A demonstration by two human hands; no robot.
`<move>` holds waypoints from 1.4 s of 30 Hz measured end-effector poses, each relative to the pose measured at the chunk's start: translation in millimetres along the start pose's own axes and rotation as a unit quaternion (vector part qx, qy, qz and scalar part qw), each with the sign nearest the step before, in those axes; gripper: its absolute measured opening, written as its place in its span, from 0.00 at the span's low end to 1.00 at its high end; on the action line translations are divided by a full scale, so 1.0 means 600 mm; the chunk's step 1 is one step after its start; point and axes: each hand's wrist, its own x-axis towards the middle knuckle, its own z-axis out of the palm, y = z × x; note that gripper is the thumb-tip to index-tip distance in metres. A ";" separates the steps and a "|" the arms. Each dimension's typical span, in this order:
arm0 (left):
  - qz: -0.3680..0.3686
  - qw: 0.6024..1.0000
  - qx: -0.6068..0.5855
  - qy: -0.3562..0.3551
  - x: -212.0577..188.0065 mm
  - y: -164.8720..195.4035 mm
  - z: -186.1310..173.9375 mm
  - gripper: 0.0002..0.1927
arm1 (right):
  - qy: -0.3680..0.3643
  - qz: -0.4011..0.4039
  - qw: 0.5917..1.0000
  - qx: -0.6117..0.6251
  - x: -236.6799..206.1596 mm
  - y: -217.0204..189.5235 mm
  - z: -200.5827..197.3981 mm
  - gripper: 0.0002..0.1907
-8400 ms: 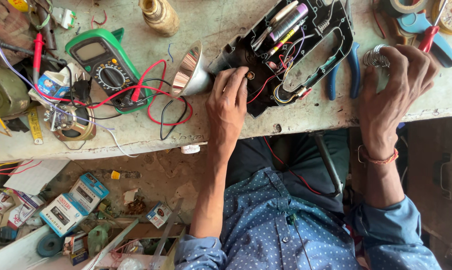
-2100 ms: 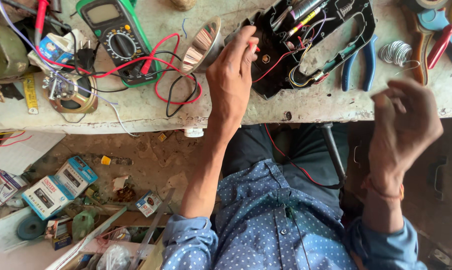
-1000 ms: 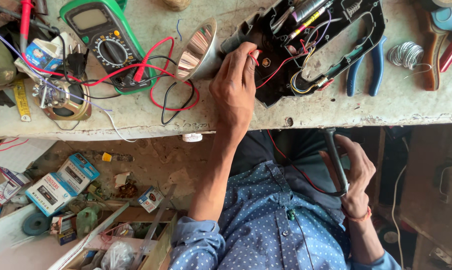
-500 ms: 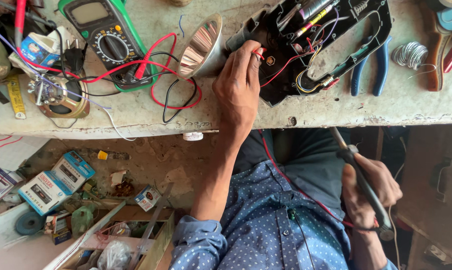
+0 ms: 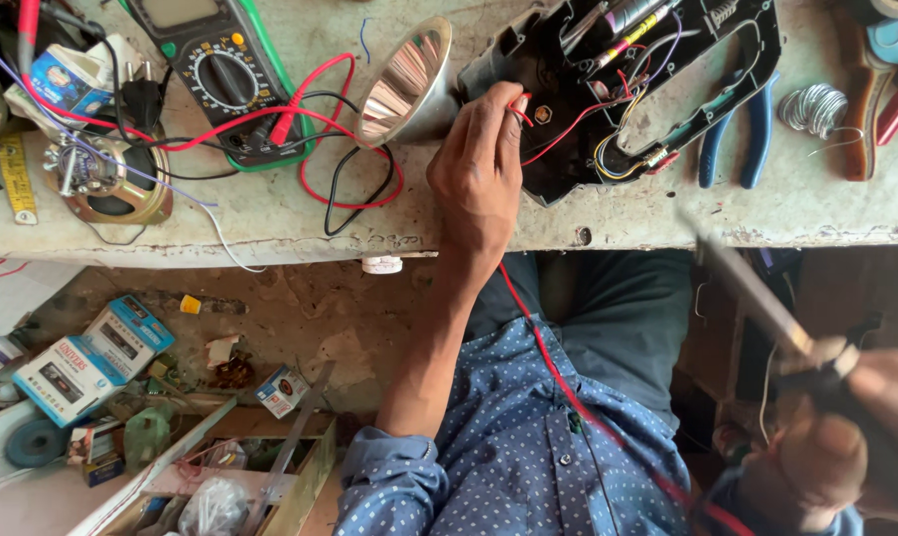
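Raised nearer, right hand [image 5: 856, 437] grips the soldering iron [image 5: 757, 298]; left hand [image 5: 483, 179] pinches a red wire [image 5: 520, 102].

A worn, pale workbench [image 5: 270, 223] spans twelve o'clock, lit by soft daylight. Below it, bare dusty floor [image 5: 300, 318] is seen, with small cardboard boxes [image 5: 91, 352] and a wooden crate [image 5: 300, 467] scattered at eight o'clock.

We are seeing an opened black torch housing [image 5: 608, 89] lying flat on the workbench, its inside facing up, with red, yellow and purple wires showing. A silver cone reflector [image 5: 404, 84] is sitting at its left end, tipped sideways. Lower right, a blurred soldering iron [image 5: 757, 298] is pointing up-left below the bench edge.
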 end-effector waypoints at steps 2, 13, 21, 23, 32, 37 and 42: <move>0.018 1.000 0.016 0.010 -0.002 0.002 -0.003 0.08 | 0.074 -0.134 0.987 -0.039 0.026 -0.024 0.071 0.25; 0.039 0.995 0.096 0.002 -0.025 0.000 -0.010 0.11 | -0.118 -0.380 0.837 -0.376 0.236 -0.389 0.359 0.14; 0.040 0.996 0.078 0.000 -0.029 -0.011 -0.005 0.12 | -0.158 -0.432 0.799 -0.387 0.266 -0.385 0.370 0.10; 0.039 0.996 0.086 -0.001 -0.029 -0.012 -0.005 0.11 | -0.163 -0.441 0.791 -0.390 0.268 -0.391 0.377 0.09; 0.038 0.996 0.080 0.000 -0.029 -0.013 -0.005 0.12 | -0.167 -0.479 0.755 -0.415 0.273 -0.419 0.416 0.05; 0.040 0.995 0.087 0.001 -0.031 -0.015 -0.003 0.12 | -0.173 -0.483 0.754 -0.410 0.274 -0.421 0.420 0.06; 0.037 0.996 0.087 -0.003 -0.030 -0.015 -0.002 0.12 | -0.178 -0.481 0.758 -0.404 0.275 -0.424 0.423 0.04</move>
